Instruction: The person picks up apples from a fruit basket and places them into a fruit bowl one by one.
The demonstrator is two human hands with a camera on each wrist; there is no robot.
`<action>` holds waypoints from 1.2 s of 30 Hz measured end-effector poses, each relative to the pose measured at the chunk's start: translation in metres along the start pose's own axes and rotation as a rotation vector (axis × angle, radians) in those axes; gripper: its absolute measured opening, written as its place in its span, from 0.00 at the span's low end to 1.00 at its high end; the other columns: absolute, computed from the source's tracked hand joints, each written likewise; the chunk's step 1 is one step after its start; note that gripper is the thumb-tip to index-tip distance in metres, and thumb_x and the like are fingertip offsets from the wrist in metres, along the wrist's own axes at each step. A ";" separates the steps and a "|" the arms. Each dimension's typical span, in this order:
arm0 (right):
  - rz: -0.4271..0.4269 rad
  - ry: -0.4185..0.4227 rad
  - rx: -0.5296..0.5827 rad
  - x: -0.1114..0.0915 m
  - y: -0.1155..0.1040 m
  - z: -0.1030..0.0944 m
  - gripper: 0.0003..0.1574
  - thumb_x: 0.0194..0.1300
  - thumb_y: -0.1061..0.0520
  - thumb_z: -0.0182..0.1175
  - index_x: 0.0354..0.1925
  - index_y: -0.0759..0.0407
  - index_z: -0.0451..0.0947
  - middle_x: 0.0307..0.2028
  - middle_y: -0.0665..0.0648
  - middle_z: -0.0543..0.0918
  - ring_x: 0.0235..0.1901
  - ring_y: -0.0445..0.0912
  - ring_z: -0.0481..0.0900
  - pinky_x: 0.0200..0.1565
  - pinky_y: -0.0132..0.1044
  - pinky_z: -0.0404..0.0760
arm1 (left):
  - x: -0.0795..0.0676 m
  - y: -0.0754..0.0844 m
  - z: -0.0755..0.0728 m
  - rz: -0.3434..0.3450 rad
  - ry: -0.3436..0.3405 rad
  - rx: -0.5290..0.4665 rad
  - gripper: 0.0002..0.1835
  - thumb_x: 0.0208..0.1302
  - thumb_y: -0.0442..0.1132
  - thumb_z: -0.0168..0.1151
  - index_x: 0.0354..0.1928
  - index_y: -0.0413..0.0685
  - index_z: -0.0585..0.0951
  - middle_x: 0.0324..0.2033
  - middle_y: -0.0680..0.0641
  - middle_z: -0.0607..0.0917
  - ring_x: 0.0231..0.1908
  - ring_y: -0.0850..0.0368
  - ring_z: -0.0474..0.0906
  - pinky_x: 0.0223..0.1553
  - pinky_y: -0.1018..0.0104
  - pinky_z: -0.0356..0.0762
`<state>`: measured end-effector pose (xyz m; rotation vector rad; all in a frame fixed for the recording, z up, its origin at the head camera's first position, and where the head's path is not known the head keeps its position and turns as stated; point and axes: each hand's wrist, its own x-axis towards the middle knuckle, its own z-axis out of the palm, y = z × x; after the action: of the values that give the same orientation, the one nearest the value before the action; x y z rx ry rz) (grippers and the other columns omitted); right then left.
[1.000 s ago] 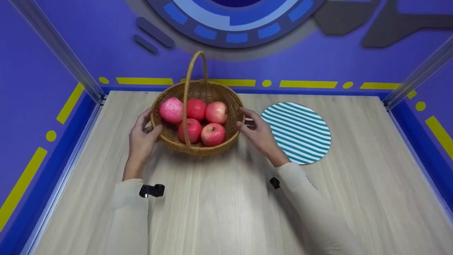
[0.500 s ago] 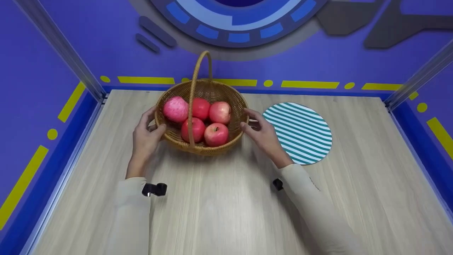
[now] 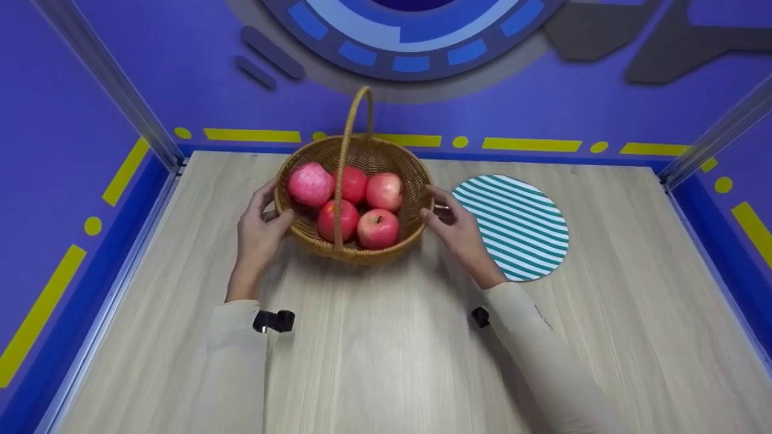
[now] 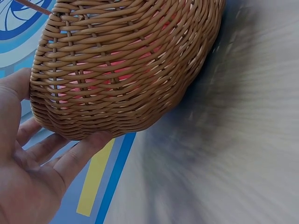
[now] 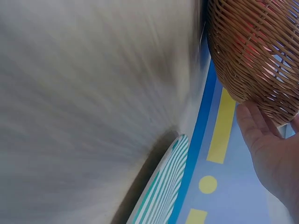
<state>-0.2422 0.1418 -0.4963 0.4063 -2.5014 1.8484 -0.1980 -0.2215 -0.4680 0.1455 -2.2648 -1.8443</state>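
A round wicker basket [image 3: 362, 258] with a tall arched handle [image 3: 345, 150] sits between both hands, left of the table's middle. Inside lie several red apples [image 3: 378, 229] and a larger pink mottled round fruit [image 3: 310, 184]. My left hand [image 3: 262, 232] grips the basket's left side, thumb at the front of the rim; the left wrist view shows its fingers against the woven wall [image 4: 117, 84]. On the opposite side my right hand [image 3: 461, 235] holds the rim between thumb and fingers, also visible in the right wrist view. Whether the basket's base touches the table cannot be told.
A round green-and-white striped mat [image 3: 512, 226] lies flat just right of the basket, partly under the right wrist. Blue panels with yellow marks [image 3: 531, 144] wall in the wooden table [image 3: 374, 361] behind and at both sides. Black devices [image 3: 274, 320] sit on the wrists.
Both hands and the basket have shifted steadily a little to the right, toward the striped mat. The grip and the fruit's arrangement look the same. The camera view has moved slightly.
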 end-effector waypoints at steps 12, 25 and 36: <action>0.004 0.029 0.058 -0.004 0.004 -0.005 0.35 0.78 0.48 0.65 0.77 0.49 0.71 0.70 0.55 0.75 0.66 0.53 0.76 0.66 0.47 0.79 | 0.000 0.003 0.010 0.006 0.001 0.043 0.36 0.69 0.34 0.62 0.79 0.53 0.71 0.73 0.44 0.74 0.59 0.46 0.81 0.41 0.70 0.87; 0.016 0.048 0.029 -0.008 0.010 -0.016 0.35 0.78 0.47 0.65 0.77 0.50 0.71 0.70 0.55 0.77 0.64 0.51 0.77 0.67 0.47 0.78 | 0.001 0.007 0.019 0.035 -0.020 0.064 0.35 0.70 0.36 0.64 0.79 0.54 0.71 0.72 0.45 0.74 0.59 0.46 0.80 0.44 0.68 0.87; 0.039 0.056 0.003 -0.013 0.010 -0.023 0.35 0.78 0.47 0.64 0.78 0.48 0.71 0.70 0.54 0.77 0.64 0.49 0.77 0.67 0.46 0.78 | 0.003 0.009 0.026 0.051 -0.039 0.070 0.35 0.71 0.36 0.64 0.79 0.54 0.71 0.72 0.44 0.74 0.59 0.46 0.81 0.47 0.66 0.87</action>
<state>-0.2357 0.1692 -0.5006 0.3037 -2.4878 1.8502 -0.2060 -0.1956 -0.4640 0.0629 -2.3376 -1.7580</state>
